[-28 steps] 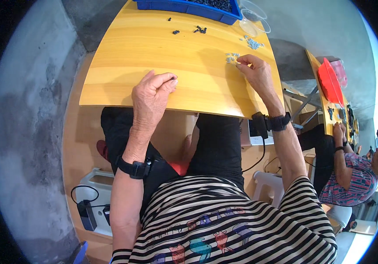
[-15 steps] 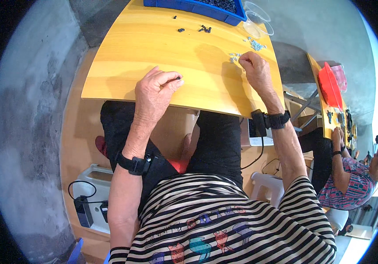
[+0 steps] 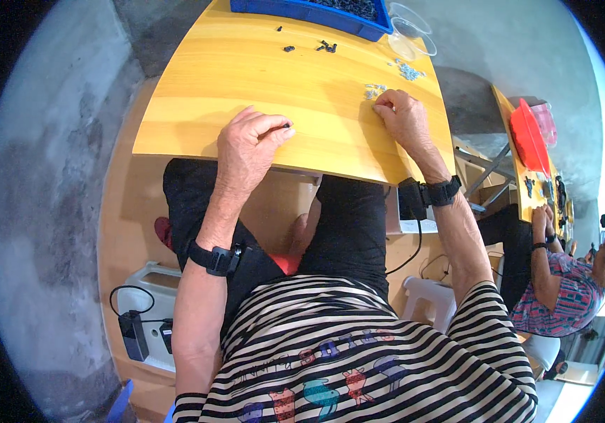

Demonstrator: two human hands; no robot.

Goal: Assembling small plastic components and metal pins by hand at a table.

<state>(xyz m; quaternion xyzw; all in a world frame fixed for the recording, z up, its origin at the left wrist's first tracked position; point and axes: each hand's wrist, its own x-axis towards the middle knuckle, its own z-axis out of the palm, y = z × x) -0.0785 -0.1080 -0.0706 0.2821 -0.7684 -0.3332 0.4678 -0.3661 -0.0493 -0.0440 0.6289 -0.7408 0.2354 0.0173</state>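
Note:
Between the thumb and forefinger of my left hand [image 3: 247, 146] is a small black part [image 3: 286, 126], held over the front of the wooden table [image 3: 246, 77]. My right hand [image 3: 404, 118] is closed in a pinch just in front of a small pile of silvery screws [image 3: 374, 92]; whatever its fingertips hold is hidden. A second pile of silvery screws [image 3: 409, 71] lies farther back on the right. Toward the back of the table are several loose black parts [image 3: 327, 46], with another black piece [image 3: 289, 48] to their left.
A blue tray [image 3: 309, 13] full of black parts stands at the far edge, beside clear plastic cups [image 3: 410, 39]. On the right, another person [image 3: 556, 292] sits at a second table holding a red basin [image 3: 527, 137]. A cable hangs from my right wrist.
My right hand has moved slightly left and toward me, away from the screws, still pinched. My left hand keeps its place with the black part.

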